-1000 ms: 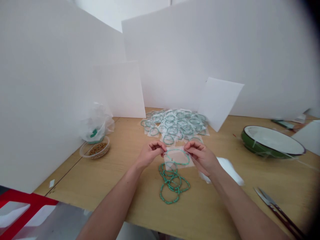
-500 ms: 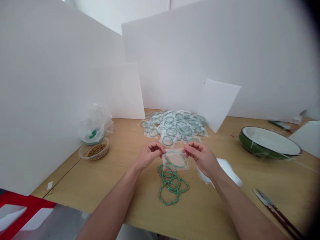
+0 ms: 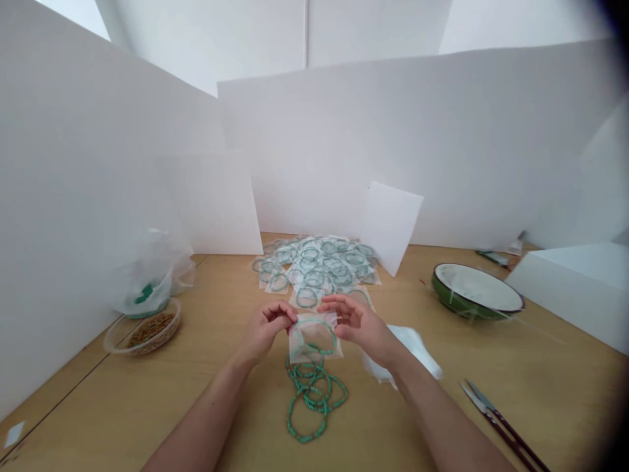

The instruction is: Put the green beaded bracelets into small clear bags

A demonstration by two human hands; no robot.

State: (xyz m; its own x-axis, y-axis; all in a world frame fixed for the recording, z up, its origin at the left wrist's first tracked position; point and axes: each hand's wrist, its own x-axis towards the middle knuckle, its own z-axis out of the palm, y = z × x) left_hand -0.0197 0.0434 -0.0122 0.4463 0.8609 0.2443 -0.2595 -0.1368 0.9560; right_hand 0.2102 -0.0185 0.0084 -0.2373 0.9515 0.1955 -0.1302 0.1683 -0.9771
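My left hand (image 3: 268, 331) pinches the upper left corner of a small clear plastic bag (image 3: 297, 351). A green beaded bracelet (image 3: 334, 337) lies inside it, seen through the film. At the bag's upper right is my right hand (image 3: 361, 328), its fingers apart and curved around that corner; whether a fingertip touches the film is unclear. Just below the bag, several loose green bracelets (image 3: 324, 408) overlap on the table. Beyond my hands a heap of bagged bracelets (image 3: 314, 262) spreads out. A stack of clear bags (image 3: 413, 351) lies partly under my right wrist.
To the left stand a tub of gold-brown beads (image 3: 152, 331) and a plastic-wrapped bowl with green beads (image 3: 145, 294). On the right are a green enamel basin (image 3: 476, 292) and dark-handled scissors (image 3: 496, 416). White boards (image 3: 393, 223) enclose the wooden table (image 3: 393, 419).
The view has tilted up and turned right. My right hand has gone from pinching the bag's corner to spread fingers; my left hand still pinches its corner.
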